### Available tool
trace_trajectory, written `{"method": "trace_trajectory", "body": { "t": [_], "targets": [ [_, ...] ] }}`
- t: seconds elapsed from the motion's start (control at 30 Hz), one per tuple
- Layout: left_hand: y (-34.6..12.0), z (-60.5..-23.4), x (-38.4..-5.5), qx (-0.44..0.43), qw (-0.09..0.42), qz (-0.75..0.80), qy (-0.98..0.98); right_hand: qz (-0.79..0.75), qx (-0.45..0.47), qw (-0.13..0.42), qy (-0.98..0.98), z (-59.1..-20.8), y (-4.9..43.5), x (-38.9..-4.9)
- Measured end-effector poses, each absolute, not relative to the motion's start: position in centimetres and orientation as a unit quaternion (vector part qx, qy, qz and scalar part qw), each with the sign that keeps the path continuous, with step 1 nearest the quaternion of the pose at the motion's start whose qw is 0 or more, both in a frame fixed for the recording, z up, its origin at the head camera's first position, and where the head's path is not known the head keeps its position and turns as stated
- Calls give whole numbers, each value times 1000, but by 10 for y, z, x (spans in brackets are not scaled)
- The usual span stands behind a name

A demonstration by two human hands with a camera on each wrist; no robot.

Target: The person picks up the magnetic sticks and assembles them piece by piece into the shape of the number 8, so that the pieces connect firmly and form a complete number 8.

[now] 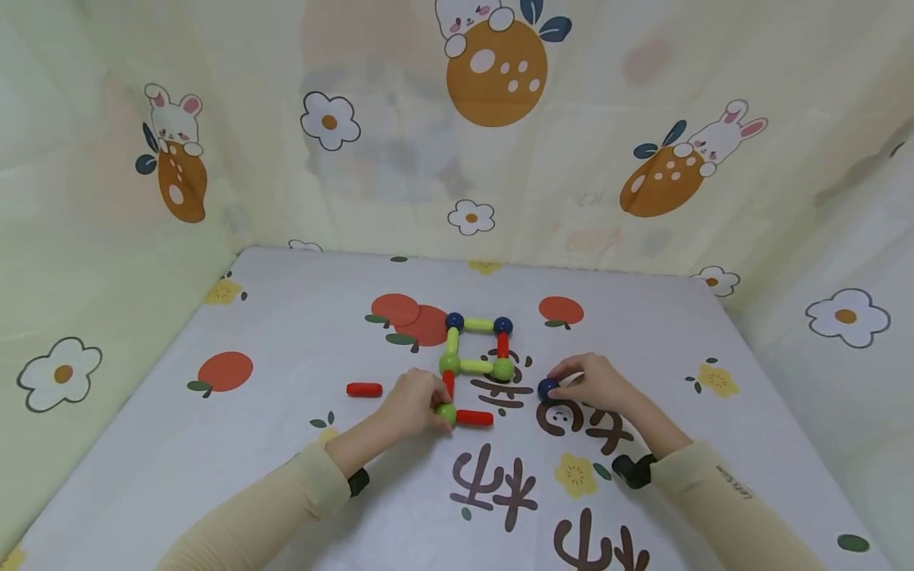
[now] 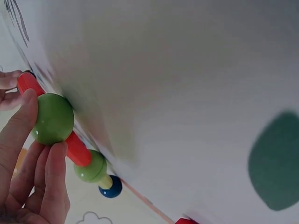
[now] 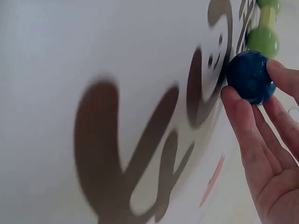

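Note:
My left hand pinches a green ball between thumb and fingers. Two red rods meet that ball: one points right, the other runs up to the lower left green ball of a square frame. Blue balls form the square's far corners, and another green ball is its near right corner. Yellow-green rods make three sides; a red rod makes the right one. To the right, my right hand pinches a loose dark blue ball close over the tabletop.
A loose red rod lies left of my left hand. The light tablecloth carries printed fruit, flowers and brown characters. Patterned curtains hang behind and along both sides.

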State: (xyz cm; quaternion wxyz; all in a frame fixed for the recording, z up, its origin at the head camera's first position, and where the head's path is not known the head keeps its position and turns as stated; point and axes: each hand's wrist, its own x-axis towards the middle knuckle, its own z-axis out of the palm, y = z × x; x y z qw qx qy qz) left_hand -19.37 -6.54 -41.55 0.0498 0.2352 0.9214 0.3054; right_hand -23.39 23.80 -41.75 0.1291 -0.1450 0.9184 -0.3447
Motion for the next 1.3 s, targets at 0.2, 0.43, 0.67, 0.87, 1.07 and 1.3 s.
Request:
{"method": "trace_trajectory", "body": {
  "t": [0.2, 0.43, 0.67, 0.87, 1.07, 1.3],
  "targets": [
    [-66, -415, -194, 240, 46, 308, 920, -358, -151, 163, 907, -415, 221, -228],
    [-65, -415, -193, 233, 50, 302, 923, -373, -177, 188, 891, -416, 205, -222],
    [-65, -415, -193, 229, 48, 301, 924, -375, -194, 194, 886, -420, 193, -217],
    [-66, -415, -193, 227, 52, 304, 924, -395, -171, 205, 879, -424, 186, -213],
    [-66, -415, -193, 227, 52, 300, 925, -391, -172, 204, 881, -426, 183, -206],
    [-66, -415, -193, 222, 53, 300, 926, -394, -189, 186, 880, -422, 183, -200]
  ]
}}
